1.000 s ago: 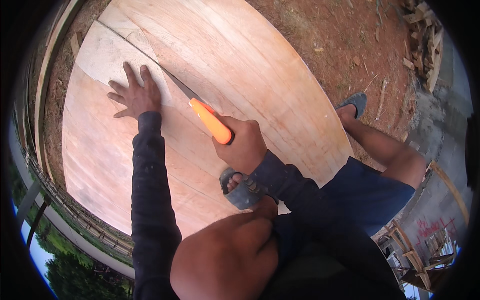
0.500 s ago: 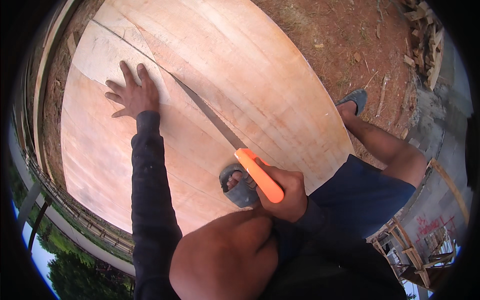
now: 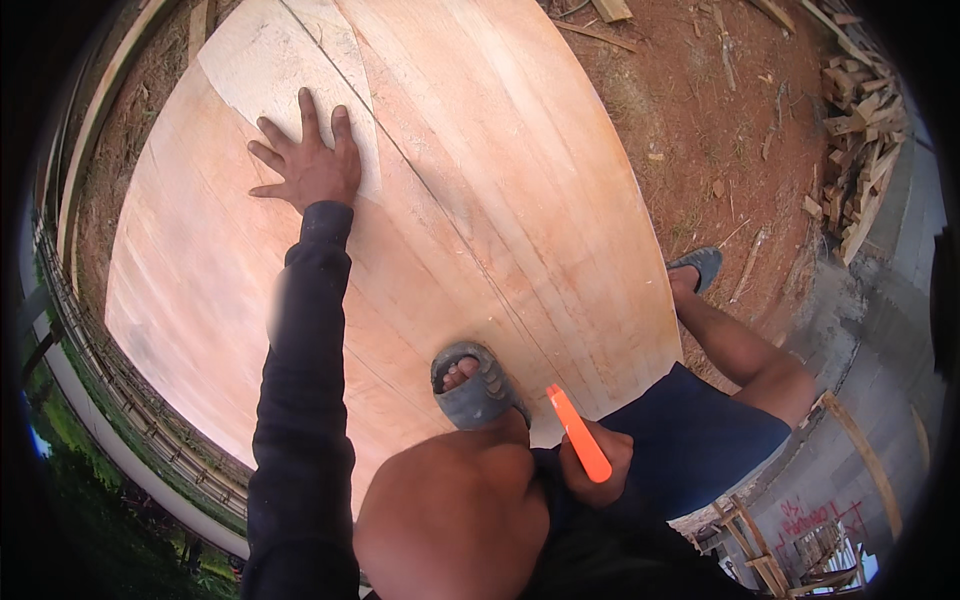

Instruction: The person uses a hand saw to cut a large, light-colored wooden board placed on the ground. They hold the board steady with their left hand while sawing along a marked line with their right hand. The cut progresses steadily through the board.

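A broad sheet of plywood (image 3: 480, 190) spreads out before me, with a thin dark line running down it from the far edge toward the saw. My left hand (image 3: 315, 160) lies flat on the sheet, fingers spread, left of that line and beside a paler patch. Close to my body, my right hand (image 3: 600, 460) is wrapped round the orange handle of a handsaw (image 3: 578, 432). The saw's blade cannot be clearly made out. My sandalled foot (image 3: 475, 385) rests on the sheet, between the two hands.
My other sandalled foot (image 3: 697, 268) is on reddish soil (image 3: 690, 130) beyond the sheet's right edge. A pile of wood offcuts (image 3: 865, 140) lies at the far right, by a grey concrete surface (image 3: 870, 330). A long timber (image 3: 95, 150) runs along the left.
My right hand has drawn the saw handle back toward my body, and the blade, plain before, no longer shows clearly. The view has shifted; my left hand stays flat on the plywood.
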`<state>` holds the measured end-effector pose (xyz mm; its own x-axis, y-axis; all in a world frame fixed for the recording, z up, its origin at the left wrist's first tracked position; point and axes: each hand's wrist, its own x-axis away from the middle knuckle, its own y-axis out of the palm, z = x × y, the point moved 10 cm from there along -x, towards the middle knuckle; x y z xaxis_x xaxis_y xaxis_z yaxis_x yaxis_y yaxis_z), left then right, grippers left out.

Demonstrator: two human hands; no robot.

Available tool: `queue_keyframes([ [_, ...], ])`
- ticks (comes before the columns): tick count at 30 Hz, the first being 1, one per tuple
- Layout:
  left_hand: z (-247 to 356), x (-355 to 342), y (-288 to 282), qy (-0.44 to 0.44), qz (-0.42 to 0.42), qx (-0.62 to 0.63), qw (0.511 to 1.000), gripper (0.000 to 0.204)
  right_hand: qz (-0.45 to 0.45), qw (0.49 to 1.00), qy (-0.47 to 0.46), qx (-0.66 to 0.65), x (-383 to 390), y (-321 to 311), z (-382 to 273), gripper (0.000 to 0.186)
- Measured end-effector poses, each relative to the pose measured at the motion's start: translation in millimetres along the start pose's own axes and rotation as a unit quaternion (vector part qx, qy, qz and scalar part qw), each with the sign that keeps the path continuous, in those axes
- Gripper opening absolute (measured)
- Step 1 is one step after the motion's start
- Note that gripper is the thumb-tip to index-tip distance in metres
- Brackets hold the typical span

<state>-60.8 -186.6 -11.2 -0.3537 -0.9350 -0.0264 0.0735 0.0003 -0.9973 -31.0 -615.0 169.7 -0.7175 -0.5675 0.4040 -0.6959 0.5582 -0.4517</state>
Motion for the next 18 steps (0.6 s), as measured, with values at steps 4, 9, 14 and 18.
queue_keyframes([
  [4, -4, -1, 3, 0.004, 0.015, 0.002, 1.000, 0.065, -0.014, 0.991, 0.020, -0.129, -112, 77, -6, 0.022],
  [9, 5, -2, 4, 0.007, 0.023, 0.004, 1.000, 0.065, 0.014, 0.999, -0.023, -0.036, -167, 105, -10, 0.012],
  [14, -6, -1, 3, 0.008, 0.024, 0.014, 1.000, 0.065, 0.000, 1.000, -0.013, -0.006, -37, 28, 4, 0.014],
  [18, 0, 0, 3, 0.032, 0.056, 0.013, 0.998, 0.066, 0.007, 1.000, -0.002, 0.022, -16, 9, -8, 0.017],
])
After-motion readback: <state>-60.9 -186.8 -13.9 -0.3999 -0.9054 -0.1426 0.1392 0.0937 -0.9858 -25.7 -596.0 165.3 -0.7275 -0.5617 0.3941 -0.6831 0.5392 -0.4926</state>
